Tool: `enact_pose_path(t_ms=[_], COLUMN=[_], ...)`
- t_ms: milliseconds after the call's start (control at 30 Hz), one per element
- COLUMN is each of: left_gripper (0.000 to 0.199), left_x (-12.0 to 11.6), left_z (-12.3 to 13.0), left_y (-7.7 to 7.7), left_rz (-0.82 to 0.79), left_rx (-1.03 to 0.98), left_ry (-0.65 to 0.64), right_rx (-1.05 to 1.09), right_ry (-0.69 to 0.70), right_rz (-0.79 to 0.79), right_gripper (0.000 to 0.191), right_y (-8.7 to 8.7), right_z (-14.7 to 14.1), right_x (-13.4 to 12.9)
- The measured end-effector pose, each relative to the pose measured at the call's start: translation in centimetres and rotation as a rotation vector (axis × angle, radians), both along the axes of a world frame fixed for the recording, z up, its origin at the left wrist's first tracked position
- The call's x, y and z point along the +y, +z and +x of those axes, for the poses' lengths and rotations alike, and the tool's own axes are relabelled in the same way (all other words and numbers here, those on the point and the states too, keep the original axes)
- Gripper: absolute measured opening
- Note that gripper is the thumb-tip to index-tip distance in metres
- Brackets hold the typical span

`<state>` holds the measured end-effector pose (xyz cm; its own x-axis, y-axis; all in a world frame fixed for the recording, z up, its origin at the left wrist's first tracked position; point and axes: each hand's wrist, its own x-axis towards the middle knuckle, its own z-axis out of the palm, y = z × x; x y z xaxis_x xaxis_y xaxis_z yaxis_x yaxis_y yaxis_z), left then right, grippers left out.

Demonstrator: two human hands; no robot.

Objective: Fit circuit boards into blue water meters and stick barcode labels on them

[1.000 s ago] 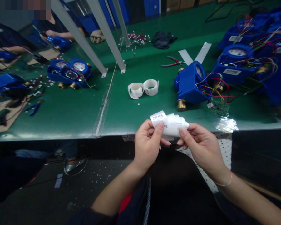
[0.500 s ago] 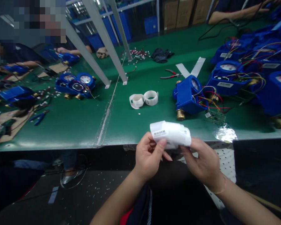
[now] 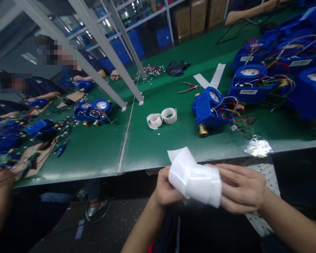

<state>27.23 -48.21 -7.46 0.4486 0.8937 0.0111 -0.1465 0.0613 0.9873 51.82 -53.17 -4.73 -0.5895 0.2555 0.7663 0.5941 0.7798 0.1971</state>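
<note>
A white roll of label strip is held between both hands, just in front of the table edge, with a loose end sticking up at its left. My left hand grips its left side, the fingers partly hidden behind it. My right hand is closed round its right end. Beyond them on the green table lie two small white strip coils. Right of these stands a blue meter with a brass fitting and loose coloured wires.
Red-handled pliers, white strips and a dark cloth lie farther back. More blue meters crowd the right. A shiny bag rests near the edge. Grey posts rise left; people work beyond.
The white roll has turned, so its barcode no longer shows and a loose end stands up. Both hands have shifted their hold and sit lower in view. The view has tilted and moved left.
</note>
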Motion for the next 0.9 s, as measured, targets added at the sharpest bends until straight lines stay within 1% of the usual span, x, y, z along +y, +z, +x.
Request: enact_pose_path(t_ms=[67,133,167,233,300,333,367,433,500,533,600,633,700,833,900], left_gripper=[0.042,0.041,0.040,0.038,0.029,0.023,0.016,0.005,0.008,0.010,0.009,0.008,0.013,0.029,0.040], left_x=[0.3,0.3,0.3,0.2,0.5,0.7,1.1,1.8,2.5,2.7,3.1,3.2,3.2,2.8,2.2], left_z=[-0.1,-0.2,-0.3,-0.5,-0.7,-0.7,-0.7,-0.6,-0.3,-0.3,-0.2,-0.2,-0.3,-0.7,-0.9], left_y=[0.4,0.6,0.7,0.8,1.0,1.2,1.3,1.5,1.6,1.6,1.5,1.4,1.2,1.0,1.1], left_rz=[0.068,0.092,0.075,0.008,-0.028,0.000,0.072,0.308,0.545,0.629,0.716,0.733,0.736,0.696,0.593], left_rx=[-0.022,-0.022,-0.009,0.016,0.025,0.021,0.013,-0.005,-0.021,-0.028,-0.035,-0.037,-0.025,0.031,0.049], left_ry=[-0.028,-0.072,-0.096,-0.151,-0.226,-0.259,-0.276,-0.247,-0.187,-0.173,-0.182,-0.190,-0.196,-0.190,-0.207], right_rx=[-0.018,-0.006,0.021,0.109,0.242,0.324,0.415,0.612,0.783,0.850,0.934,0.949,0.944,0.895,0.875], right_ry=[0.014,0.045,0.057,0.070,0.048,0.036,0.033,0.052,0.097,0.100,0.060,0.030,-0.011,-0.021,-0.041], right_rz=[0.007,0.027,0.015,-0.072,-0.234,-0.337,-0.448,-0.696,-0.947,-1.051,-1.194,-1.225,-1.226,-1.120,-1.049], right_gripper=[0.016,0.013,0.014,0.015,0.015,0.018,0.022,0.029,0.036,0.035,0.025,0.018,0.010,0.005,0.008], right_y=[-0.4,-0.8,-1.0,-1.4,-1.6,-1.5,-1.4,-0.9,-0.1,0.3,1.1,1.5,1.9,1.6,1.2], right_z=[0.3,0.5,0.5,0.2,-0.3,-0.7,-1.0,-1.8,-2.4,-2.7,-3.1,-3.3,-3.6,-3.7,-3.5], right_x=[0.0,0.2,0.4,0.6,0.5,0.4,0.2,-0.3,-0.7,-0.9,-1.0,-1.1,-1.1,-1.1,-1.1])
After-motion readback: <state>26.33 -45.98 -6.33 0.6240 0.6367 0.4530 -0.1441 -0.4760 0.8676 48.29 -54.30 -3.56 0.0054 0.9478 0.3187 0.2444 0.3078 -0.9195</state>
